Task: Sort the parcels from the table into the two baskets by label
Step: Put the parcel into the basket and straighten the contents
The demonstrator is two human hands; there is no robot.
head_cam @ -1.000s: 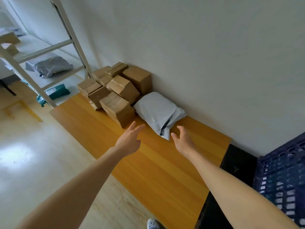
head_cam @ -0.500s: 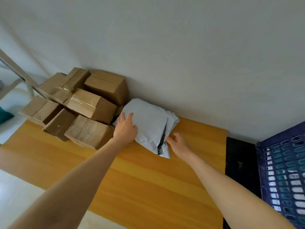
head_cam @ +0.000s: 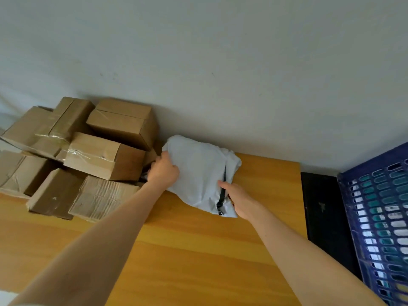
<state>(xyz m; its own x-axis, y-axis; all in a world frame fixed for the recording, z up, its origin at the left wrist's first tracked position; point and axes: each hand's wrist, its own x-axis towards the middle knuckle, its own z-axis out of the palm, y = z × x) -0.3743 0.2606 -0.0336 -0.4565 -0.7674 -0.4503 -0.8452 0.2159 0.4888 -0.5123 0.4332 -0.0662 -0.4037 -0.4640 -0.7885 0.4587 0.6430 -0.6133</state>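
Note:
A grey plastic mailer parcel (head_cam: 198, 171) lies on the wooden table (head_cam: 194, 250) against the wall. My left hand (head_cam: 163, 171) grips its left edge, fingers curled round the bag. My right hand (head_cam: 237, 198) holds its near right corner, thumb on top beside a dark strip on the bag. Left of it sits a pile of several brown cardboard boxes (head_cam: 103, 155), some taped. A blue plastic basket (head_cam: 379, 217) stands at the right; no label shows on the parcel.
A white wall (head_cam: 220, 62) runs right behind the table. Between table and basket lies a dark gap with a black surface (head_cam: 324, 215). The near half of the tabletop is bare wood.
Both hands reached forward from above the table to the grey parcel and closed on it. The view swung right and closer, so the shelf at left dropped out of sight.

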